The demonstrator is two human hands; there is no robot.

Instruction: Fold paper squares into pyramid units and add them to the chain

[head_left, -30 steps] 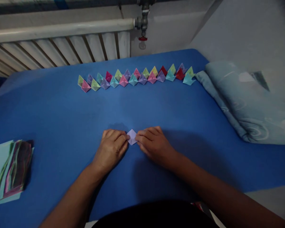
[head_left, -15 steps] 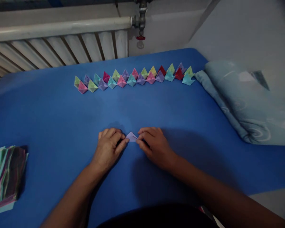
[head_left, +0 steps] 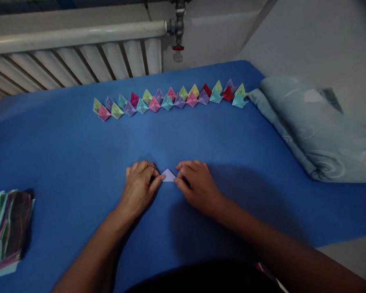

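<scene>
A small piece of folded lilac paper (head_left: 168, 176), triangular with its point away from me, lies between my hands on the blue surface (head_left: 110, 142). My left hand (head_left: 140, 184) pinches its left corner between thumb and fingers. At the right corner, the closed thumb and fingers of my right hand (head_left: 198, 183) grip the paper. The fingers cover both corners. Farther back, two staggered rows of folded paper boats (head_left: 154, 104) in pink, green, blue, purple, yellow and red stand close together.
At the left edge lies a stack of coloured paper sheets (head_left: 10, 232). A folded grey-green cloth with swirls (head_left: 305, 126) rests on the right. Beyond the far edge are a white radiator (head_left: 91, 61) and a pipe valve with a red handle (head_left: 178, 48).
The lilac paper's right side, which showed a raised flap or crease, now looks flatter and more evenly triangular. Both hands stay at its corners. The view has shifted slightly.
</scene>
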